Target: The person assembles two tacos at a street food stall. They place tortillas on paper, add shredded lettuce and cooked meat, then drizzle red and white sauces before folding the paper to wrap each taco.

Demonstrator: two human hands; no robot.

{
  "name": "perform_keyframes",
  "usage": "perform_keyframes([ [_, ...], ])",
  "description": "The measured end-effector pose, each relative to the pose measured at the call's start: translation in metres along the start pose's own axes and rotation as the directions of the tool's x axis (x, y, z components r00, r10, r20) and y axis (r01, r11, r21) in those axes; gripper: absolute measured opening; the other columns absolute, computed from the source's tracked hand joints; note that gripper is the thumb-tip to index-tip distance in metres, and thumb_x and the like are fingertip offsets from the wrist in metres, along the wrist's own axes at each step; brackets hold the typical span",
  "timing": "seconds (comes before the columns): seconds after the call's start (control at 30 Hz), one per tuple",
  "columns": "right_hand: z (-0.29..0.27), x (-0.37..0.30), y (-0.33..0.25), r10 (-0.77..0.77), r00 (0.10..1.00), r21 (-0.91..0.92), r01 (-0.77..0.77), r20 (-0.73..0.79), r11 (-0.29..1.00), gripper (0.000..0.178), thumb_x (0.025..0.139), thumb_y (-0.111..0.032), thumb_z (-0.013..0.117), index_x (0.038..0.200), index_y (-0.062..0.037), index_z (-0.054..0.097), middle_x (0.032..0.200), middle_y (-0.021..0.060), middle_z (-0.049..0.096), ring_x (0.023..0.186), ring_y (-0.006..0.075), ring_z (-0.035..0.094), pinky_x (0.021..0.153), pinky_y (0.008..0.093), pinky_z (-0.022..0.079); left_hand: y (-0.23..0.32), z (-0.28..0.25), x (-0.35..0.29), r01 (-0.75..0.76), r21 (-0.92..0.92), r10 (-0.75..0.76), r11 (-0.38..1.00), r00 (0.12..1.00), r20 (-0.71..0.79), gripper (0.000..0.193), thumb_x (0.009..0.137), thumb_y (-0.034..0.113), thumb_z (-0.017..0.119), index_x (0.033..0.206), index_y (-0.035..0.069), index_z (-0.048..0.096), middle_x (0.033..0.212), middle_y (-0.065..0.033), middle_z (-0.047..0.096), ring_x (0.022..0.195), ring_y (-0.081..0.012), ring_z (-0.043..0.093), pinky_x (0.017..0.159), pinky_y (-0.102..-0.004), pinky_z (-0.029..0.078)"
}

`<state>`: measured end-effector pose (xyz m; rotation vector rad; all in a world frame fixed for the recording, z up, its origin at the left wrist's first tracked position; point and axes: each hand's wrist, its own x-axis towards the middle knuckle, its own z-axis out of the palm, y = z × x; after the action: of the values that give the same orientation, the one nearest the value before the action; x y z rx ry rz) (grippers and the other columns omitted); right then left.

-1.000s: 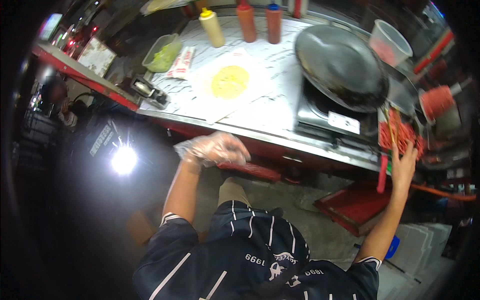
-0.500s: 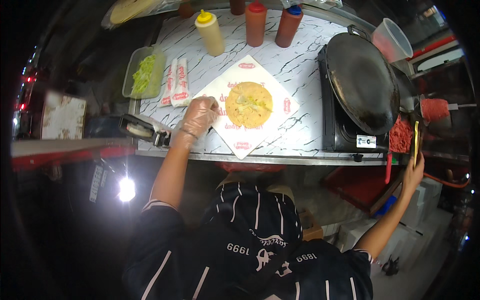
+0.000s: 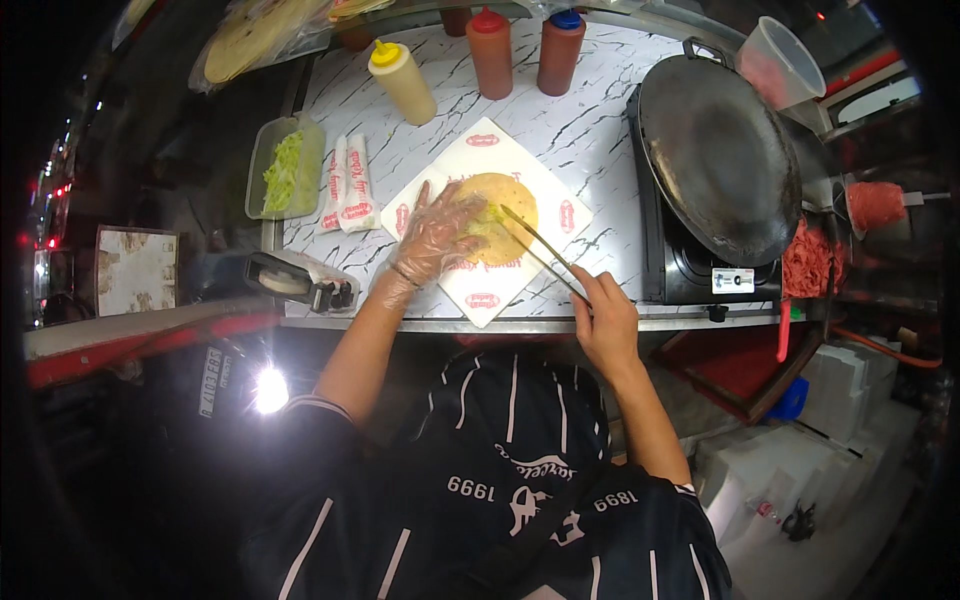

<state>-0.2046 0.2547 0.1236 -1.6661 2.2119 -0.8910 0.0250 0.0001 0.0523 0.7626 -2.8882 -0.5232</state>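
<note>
A round flatbread (image 3: 515, 195) lies on a square white printed paper (image 3: 482, 298), with pale green shredded vegetable on its middle. My left hand (image 3: 438, 232), in a clear plastic glove, is spread over the left part of the flatbread and hides it there. In my right hand (image 3: 608, 318), bare, are slim metal tongs (image 3: 545, 250). Their tips reach the shreds on the flatbread beside my left fingers; whether anything is between them I cannot tell.
Left of the paper are two wrapped rolls (image 3: 354, 185) and a tub of shredded lettuce (image 3: 285, 172). Behind stand a yellow-capped bottle (image 3: 403, 85), a red-capped one (image 3: 490, 58) and a blue-capped one (image 3: 561, 55). At right, a dark pan (image 3: 715, 160) sits on a stove beside shredded red meat (image 3: 808, 262).
My right hand has brought the tongs from beside the meat at far right to the flatbread. My left hand has moved right onto the flatbread, its fingers now spread.
</note>
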Motion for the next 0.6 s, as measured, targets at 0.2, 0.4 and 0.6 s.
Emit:
perform_keyframes([
  [0.2, -0.014, -0.007, 0.008, -0.032, 0.999, 0.042, 0.031, 0.024, 0.999, 0.040, 0.093, -0.006, 0.074, 0.133, -0.0073, 0.071, 0.094, 0.0150, 0.059, 0.081, 0.0364, 0.063, 0.072, 0.0439, 0.052, -0.004, -0.003, 0.004, 0.045, -0.079, -0.051, 0.996, 0.995, -0.083, 0.075, 0.090, 0.050, 0.079, 0.153, 0.015, 0.060, 0.163, -0.0057, 0.055, 0.160, -0.0366, 0.034, 0.132, -0.0649, 0.009],
  [0.4, -0.013, -0.002, 0.013, -0.009, 1.000, 0.004, 0.009, 0.023, 1.000, 0.042, 0.094, -0.005, 0.074, 0.136, -0.0065, 0.069, 0.095, 0.0154, 0.059, 0.079, 0.0369, 0.062, 0.071, 0.0435, 0.051, -0.008, -0.016, 0.005, 0.084, -0.119, -0.085, 0.989, 0.996, -0.002, 0.079, 0.084, 0.052, 0.085, 0.152, 0.018, 0.062, 0.165, -0.0045, 0.053, 0.162, -0.0370, 0.031, 0.131, -0.0669, 0.005],
  [0.6, -0.044, -0.020, -0.003, 0.026, 1.000, 0.052, -0.025, -0.014, 0.998, 0.047, 0.092, -0.007, 0.076, 0.139, -0.0070, 0.068, 0.095, 0.0151, 0.059, 0.084, 0.0356, 0.064, 0.075, 0.0435, 0.053, -0.020, -0.018, -0.006, 0.106, -0.145, -0.114, 0.984, 0.992, -0.049, 0.079, 0.084, 0.051, 0.086, 0.153, 0.018, 0.063, 0.166, -0.0062, 0.052, 0.162, -0.0362, 0.030, 0.133, -0.0632, 0.006],
])
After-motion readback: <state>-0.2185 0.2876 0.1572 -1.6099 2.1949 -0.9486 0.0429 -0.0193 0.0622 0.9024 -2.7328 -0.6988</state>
